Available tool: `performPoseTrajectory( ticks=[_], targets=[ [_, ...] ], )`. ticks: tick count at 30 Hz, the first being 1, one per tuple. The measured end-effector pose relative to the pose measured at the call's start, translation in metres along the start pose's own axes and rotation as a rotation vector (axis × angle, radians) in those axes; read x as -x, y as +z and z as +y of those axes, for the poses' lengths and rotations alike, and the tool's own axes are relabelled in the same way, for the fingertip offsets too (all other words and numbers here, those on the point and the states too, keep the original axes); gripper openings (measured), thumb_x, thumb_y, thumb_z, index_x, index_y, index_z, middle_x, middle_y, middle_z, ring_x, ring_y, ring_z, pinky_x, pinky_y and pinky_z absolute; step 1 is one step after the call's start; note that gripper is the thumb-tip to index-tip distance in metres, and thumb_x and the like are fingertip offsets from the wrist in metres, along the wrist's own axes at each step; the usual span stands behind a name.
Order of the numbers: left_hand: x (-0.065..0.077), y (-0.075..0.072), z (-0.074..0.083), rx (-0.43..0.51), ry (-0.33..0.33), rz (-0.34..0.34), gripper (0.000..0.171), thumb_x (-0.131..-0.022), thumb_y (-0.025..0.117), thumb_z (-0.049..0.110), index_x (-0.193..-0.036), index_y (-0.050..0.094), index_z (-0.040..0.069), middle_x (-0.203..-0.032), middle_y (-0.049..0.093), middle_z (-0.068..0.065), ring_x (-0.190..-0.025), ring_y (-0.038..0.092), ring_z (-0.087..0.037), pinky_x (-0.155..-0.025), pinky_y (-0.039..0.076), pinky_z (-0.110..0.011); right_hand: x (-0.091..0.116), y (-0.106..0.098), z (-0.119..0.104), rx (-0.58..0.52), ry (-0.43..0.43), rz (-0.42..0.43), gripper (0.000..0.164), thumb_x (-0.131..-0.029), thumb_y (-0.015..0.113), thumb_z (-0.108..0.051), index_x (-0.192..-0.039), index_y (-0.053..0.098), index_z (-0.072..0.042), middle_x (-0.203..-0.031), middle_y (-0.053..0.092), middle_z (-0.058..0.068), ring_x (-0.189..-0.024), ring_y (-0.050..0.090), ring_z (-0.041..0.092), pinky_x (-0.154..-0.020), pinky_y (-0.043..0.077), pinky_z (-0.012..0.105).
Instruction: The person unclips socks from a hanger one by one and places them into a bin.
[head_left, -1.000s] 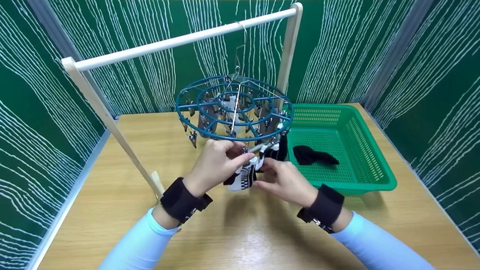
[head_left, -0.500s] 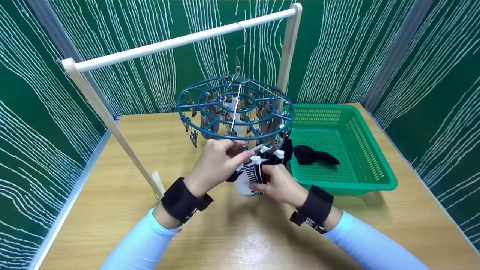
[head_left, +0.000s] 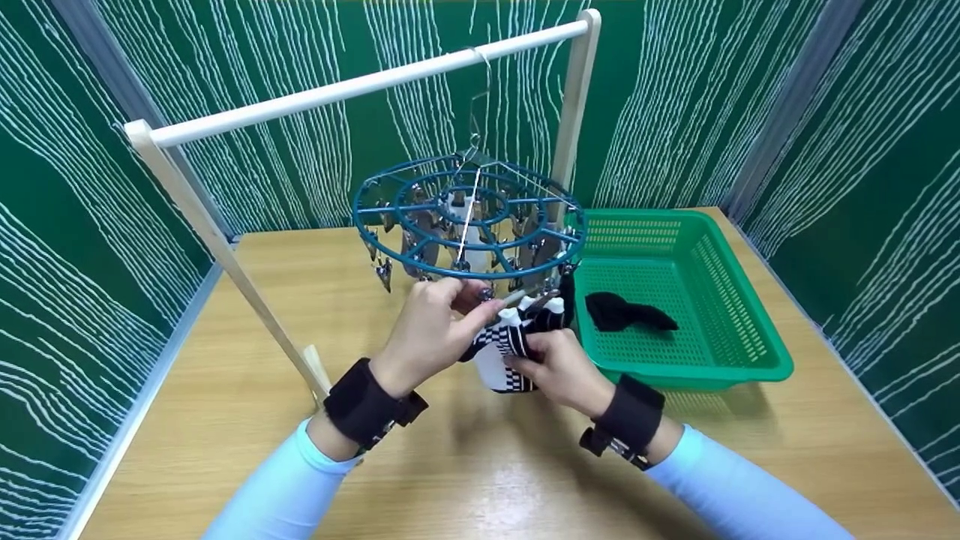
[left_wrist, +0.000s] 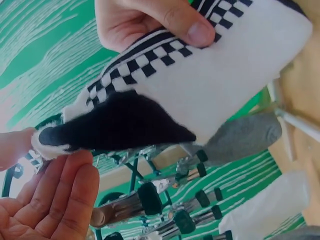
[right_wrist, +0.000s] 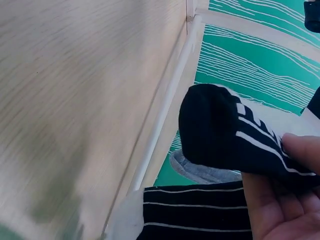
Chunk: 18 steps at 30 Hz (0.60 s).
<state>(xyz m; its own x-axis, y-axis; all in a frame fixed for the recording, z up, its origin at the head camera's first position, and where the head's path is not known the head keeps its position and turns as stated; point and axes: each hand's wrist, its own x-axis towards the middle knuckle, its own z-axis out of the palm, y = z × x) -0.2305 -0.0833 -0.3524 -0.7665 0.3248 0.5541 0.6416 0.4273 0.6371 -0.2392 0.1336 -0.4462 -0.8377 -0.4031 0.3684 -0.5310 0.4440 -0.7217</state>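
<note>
My left hand (head_left: 424, 330) pinches a metal clip (head_left: 486, 295) below the front rim of the round blue clip hanger (head_left: 358, 217). In the left wrist view, the white-and-black end of a checkered sock (left_wrist: 230, 75) lies against the left thumb and fingers. My right hand (head_left: 566, 367) grips the same sock, its thumb on the sock's side. The right wrist view shows the black toe of this sock (right_wrist: 210, 127) jutting from the right fingers (right_wrist: 262, 205). A black sock with white stripes (right_wrist: 195, 210) hangs beside it.
The hanger is hooked on the white bar (head_left: 360, 82) of a wooden rack. Grey and white socks, including a grey sock (left_wrist: 245, 137), hang from it among several clips. At the right stands a green basket (head_left: 750, 315) with a black sock (head_left: 630, 311) inside.
The right hand has shifted its hold on the sock, turning it so that more of its white and checkered side shows, slightly lower. The left hand has stayed at the clip.
</note>
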Motion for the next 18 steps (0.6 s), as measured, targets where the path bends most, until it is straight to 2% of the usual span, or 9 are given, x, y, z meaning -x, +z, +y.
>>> performPoseTrajectory(
  ticks=[7, 11, 18],
  targets=[
    [0.0020, 0.0042, 0.0023, -0.042, 0.046, 0.015, 0.017, -0.099, 0.079, 0.012, -0.097, 0.075, -0.005, -0.088, 0.079, -0.016, -0.077, 0.073, -0.026, -0.073, 0.064, -0.043, 0.0001, -0.0005, -0.0003, 0.003, 0.024, 0.012, 0.015, -0.093, 0.081, 0.000, -0.078, 0.078, 0.000, -0.085, 0.081, 0.011, -0.070, 0.062, 0.005, -0.061, 0.052, 0.019],
    [0.0029, 0.0042, 0.0044, -0.048, 0.061, 0.026, 0.016, -0.099, 0.078, 0.011, -0.091, 0.075, -0.003, -0.083, 0.078, -0.014, -0.074, 0.070, -0.025, -0.070, 0.060, -0.040, -0.0003, -0.0013, 0.0002, 0.003, 0.020, 0.026, 0.022, -0.093, 0.081, 0.000, -0.072, 0.074, -0.001, -0.073, 0.073, 0.005, -0.062, 0.053, 0.003, -0.056, 0.044, 0.019],
    [0.0032, 0.0041, 0.0059, -0.042, 0.078, 0.036, 0.016, -0.099, 0.077, 0.009, -0.088, 0.076, -0.002, -0.078, 0.077, -0.012, -0.069, 0.068, -0.021, -0.064, 0.056, -0.034, 0.0020, -0.0003, 0.0079, 0.004, 0.023, 0.012, 0.026, -0.094, 0.080, -0.001, -0.069, 0.071, -0.002, -0.065, 0.061, -0.005, -0.057, 0.048, -0.001, -0.053, 0.041, 0.018]
  ],
)
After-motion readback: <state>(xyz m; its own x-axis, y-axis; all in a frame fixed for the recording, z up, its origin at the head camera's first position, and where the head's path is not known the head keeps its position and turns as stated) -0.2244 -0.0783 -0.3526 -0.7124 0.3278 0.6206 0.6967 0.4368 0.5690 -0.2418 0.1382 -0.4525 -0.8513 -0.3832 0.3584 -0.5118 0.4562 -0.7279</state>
